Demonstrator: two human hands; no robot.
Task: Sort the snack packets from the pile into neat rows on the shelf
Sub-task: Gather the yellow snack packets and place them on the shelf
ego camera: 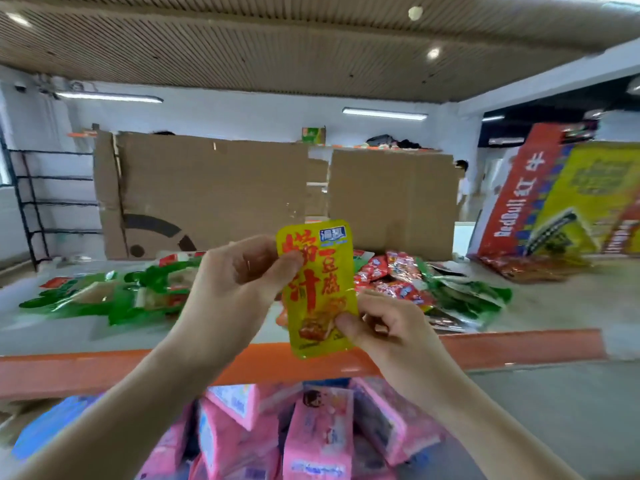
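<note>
Shelf top (52, 330) | green packets (114, 296) laid loosely left | mixed pile (408, 282) right, unsorted | yellow packet (317, 289) upright over front edge, left hand (235, 285) pinching its side, right hand (388, 327) pinching its bottom corner | sorting looks barely begun

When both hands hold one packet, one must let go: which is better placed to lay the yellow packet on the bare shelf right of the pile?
Right, probably: the right hand pinches the yellow packet low, toward the bare shelf; the left hand grips its upper edge.
</note>
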